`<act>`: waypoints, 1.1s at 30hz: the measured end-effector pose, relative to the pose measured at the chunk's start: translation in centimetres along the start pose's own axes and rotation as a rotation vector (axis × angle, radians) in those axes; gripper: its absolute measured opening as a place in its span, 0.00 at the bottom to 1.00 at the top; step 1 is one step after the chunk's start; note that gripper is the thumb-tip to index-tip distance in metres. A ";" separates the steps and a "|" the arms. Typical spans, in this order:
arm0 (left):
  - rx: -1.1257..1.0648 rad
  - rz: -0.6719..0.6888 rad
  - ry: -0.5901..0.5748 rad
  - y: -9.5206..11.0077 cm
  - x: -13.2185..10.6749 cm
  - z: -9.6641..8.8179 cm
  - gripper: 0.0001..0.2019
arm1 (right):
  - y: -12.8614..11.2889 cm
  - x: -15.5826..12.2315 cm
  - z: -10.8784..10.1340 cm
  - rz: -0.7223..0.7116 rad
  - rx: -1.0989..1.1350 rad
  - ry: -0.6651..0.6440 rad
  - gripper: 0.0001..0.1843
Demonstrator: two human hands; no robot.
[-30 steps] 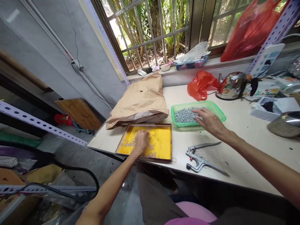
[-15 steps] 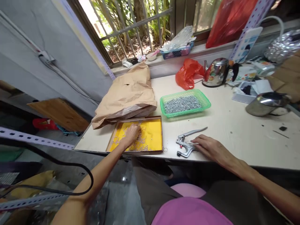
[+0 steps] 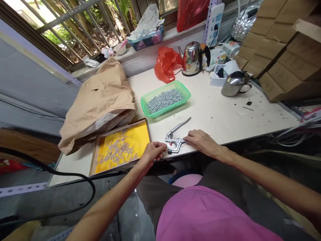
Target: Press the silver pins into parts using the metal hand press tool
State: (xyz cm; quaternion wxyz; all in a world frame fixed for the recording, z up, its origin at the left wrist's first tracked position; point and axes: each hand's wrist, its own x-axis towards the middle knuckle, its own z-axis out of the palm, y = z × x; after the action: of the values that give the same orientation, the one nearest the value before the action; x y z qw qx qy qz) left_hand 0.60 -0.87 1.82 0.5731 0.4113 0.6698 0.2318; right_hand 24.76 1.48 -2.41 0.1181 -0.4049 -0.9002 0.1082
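I have the pliers (image 3: 177, 143) lying on the worktop (image 3: 200, 110) just below the middle of my view, towards five o'clock, near the front edge. They look like bare metal, so I'd expect them to be stiff, fairly weighty for their size, a bit slick, and sprung by the coil (image 3: 171, 135) near the pivot. I'd take hold around both handles, well back from the head; the upper handle (image 3: 181, 125) stands spread, pointing to one o'clock.

From the pliers, the tray (image 3: 141, 132) sits at nine o'clock with small metal pieces (image 3: 117, 149) strewn over its yellow bottom; the green basket (image 3: 170, 108) is near twelve, filled with more. I judge those pieces to be light, hard and apt to roll, best pinched by fingertip one at a time.

My right hand (image 3: 204, 144) is at three o'clock from the pliers, palm down, fingers bent over the end of the lower handle and touching it. Its underside is hidden, so I cannot tell whether it is clamped there. That forearm enters from four o'clock. My left hand (image 3: 154, 151), on a forearm from seven, is just beside the head at nine o'clock, thumb and fingers drawn together; whether a tiny piece is between them I cannot tell.
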 end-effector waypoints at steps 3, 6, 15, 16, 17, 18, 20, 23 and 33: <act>-0.005 -0.046 -0.005 -0.2 0.9 0.7 0.11 | 0.6 0.2 0.2 -0.002 -0.014 0.017 0.11; -0.015 -0.069 -0.054 -0.2 1.5 1.0 0.11 | 1.0 0.3 0.3 0.003 -0.020 0.028 0.10; 0.034 -0.159 -0.048 -0.4 2.5 1.9 0.15 | 0.8 0.3 0.3 0.027 -0.017 0.028 0.10; 0.052 -0.168 -0.061 -0.4 2.7 1.8 0.16 | 0.8 0.4 0.4 0.027 -0.015 0.033 0.10; 0.071 -0.179 -0.080 -0.3 2.8 1.6 0.17 | 0.9 0.4 0.5 0.025 -0.012 0.036 0.10; 0.091 -0.190 -0.102 -0.3 3.0 1.5 0.17 | 0.9 0.4 0.5 0.023 -0.011 0.036 0.10; 0.128 -0.212 -0.140 0.0 3.2 1.2 0.18 | 0.9 0.4 0.6 0.021 -0.014 0.025 0.10; 0.141 -0.236 -0.188 0.4 3.3 1.0 0.17 | 0.8 0.4 0.2 0.024 -0.019 -0.011 0.10; 0.146 -0.278 -0.190 0.4 2.9 1.4 0.17 | 4.5 3.2 -2.1 -0.037 -0.009 -0.139 0.51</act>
State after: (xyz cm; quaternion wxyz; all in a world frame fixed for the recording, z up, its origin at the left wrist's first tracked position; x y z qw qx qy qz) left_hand 2.02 1.50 0.17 0.6289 0.3753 0.6781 0.0613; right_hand 26.53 7.07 -1.30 0.0555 -0.3801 -0.9141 0.1296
